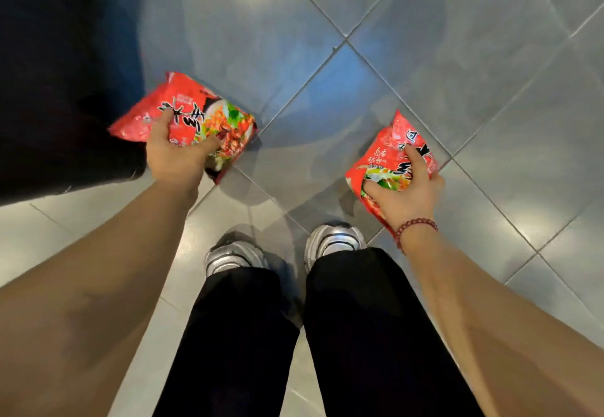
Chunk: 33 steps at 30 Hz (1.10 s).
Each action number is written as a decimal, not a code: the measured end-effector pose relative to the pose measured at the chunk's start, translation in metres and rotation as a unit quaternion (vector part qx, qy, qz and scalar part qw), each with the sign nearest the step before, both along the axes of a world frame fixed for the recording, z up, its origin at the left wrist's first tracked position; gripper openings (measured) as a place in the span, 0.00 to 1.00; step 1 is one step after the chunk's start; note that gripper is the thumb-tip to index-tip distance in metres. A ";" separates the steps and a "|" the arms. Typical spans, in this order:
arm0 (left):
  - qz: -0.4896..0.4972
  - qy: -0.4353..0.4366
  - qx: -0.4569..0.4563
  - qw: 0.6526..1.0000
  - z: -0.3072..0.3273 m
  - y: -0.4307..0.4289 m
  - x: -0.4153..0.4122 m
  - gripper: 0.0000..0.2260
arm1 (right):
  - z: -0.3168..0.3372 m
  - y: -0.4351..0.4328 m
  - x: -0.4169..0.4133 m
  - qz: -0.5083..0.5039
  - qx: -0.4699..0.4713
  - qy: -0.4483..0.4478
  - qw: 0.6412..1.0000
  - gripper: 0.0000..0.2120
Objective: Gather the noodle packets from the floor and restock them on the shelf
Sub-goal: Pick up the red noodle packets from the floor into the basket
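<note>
One red noodle packet (196,111) is gripped by the left hand (176,153), thumb and fingers curled onto its face. A second red packet (387,151) is gripped likewise by the right hand (405,192) — both are held over the grey tiled floor (441,57), well apart. A bead bracelet (415,225) is worn on the right wrist; silver shoes (333,240) are seen between the arms.

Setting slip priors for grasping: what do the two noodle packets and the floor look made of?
Left packet and right packet: thin printed plastic film, glossy, probably; both crinkle and dent where the left hand and right hand grip them. Floor: glazed grey tile, likely ceramic; grout lines, mirror-like glare.
</note>
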<state>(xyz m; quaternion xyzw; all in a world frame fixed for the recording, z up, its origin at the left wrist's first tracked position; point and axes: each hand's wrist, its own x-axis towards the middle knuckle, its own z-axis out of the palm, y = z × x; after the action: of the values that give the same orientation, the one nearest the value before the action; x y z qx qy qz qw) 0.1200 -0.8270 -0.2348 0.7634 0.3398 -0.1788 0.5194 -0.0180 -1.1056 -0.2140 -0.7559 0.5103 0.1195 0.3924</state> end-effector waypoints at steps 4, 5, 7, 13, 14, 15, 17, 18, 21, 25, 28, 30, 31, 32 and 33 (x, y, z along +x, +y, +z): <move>-0.001 0.059 -0.100 0.993 0.087 -0.018 -0.022 0.35 | 0.083 0.022 0.021 0.031 0.032 -0.066 0.997 0.42; -0.008 0.067 -0.125 0.990 0.113 -0.020 -0.028 0.35 | 0.108 0.025 0.026 0.045 0.043 -0.077 0.995 0.42; -0.047 0.069 -0.158 0.984 0.168 -0.021 -0.036 0.35 | 0.163 0.026 0.034 0.087 0.073 -0.095 0.989 0.42; -0.133 0.056 -0.217 0.966 0.361 -0.001 -0.046 0.35 | 0.354 0.021 0.063 0.262 0.119 -0.101 0.952 0.46; -0.129 0.056 -0.224 0.964 0.392 0.004 -0.048 0.35 | 0.383 0.021 0.065 0.293 0.117 -0.097 0.944 0.45; -0.125 0.054 -0.229 0.964 0.418 0.010 -0.050 0.35 | 0.409 0.023 0.065 0.321 0.117 -0.097 0.935 0.45; -0.115 0.041 -0.238 0.964 0.474 0.019 -0.057 0.35 | 0.460 0.029 0.068 0.380 0.120 -0.103 0.911 0.44; -0.113 0.036 -0.238 0.964 0.500 0.024 -0.064 0.36 | 0.484 0.033 0.069 0.406 0.121 -0.105 0.900 0.43; -0.090 0.012 -0.247 0.965 0.570 0.036 -0.088 0.40 | 0.548 0.050 0.071 0.473 0.132 -0.111 0.864 0.44; -0.034 -0.045 -0.212 0.976 0.648 0.050 -0.129 0.40 | 0.613 0.077 0.066 0.548 0.174 -0.125 0.809 0.45; 0.041 -0.111 -0.177 0.977 0.696 0.063 -0.174 0.39 | 0.652 0.099 0.058 0.606 0.213 -0.150 0.752 0.43; 0.097 -0.154 -0.155 0.971 0.720 0.071 -0.207 0.38 | 0.671 0.118 0.053 0.643 0.232 -0.183 0.706 0.42; 0.124 -0.171 -0.149 0.966 0.730 0.074 -0.222 0.39 | 0.679 0.129 0.051 0.660 0.242 -0.194 0.684 0.42; 0.151 -0.185 -0.142 0.961 0.736 0.078 -0.236 0.41 | 0.686 0.141 0.050 0.679 0.251 -0.192 0.663 0.42; 0.178 -0.192 -0.134 0.956 0.740 0.082 -0.251 0.43 | 0.692 0.155 0.049 0.697 0.256 -0.185 0.643 0.43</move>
<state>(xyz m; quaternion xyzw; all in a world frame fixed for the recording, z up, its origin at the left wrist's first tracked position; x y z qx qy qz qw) -0.1306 -0.7450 0.5055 0.6342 0.3367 0.0230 0.6957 0.0310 -0.9509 0.4783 -0.7637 -0.3019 0.3418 0.4570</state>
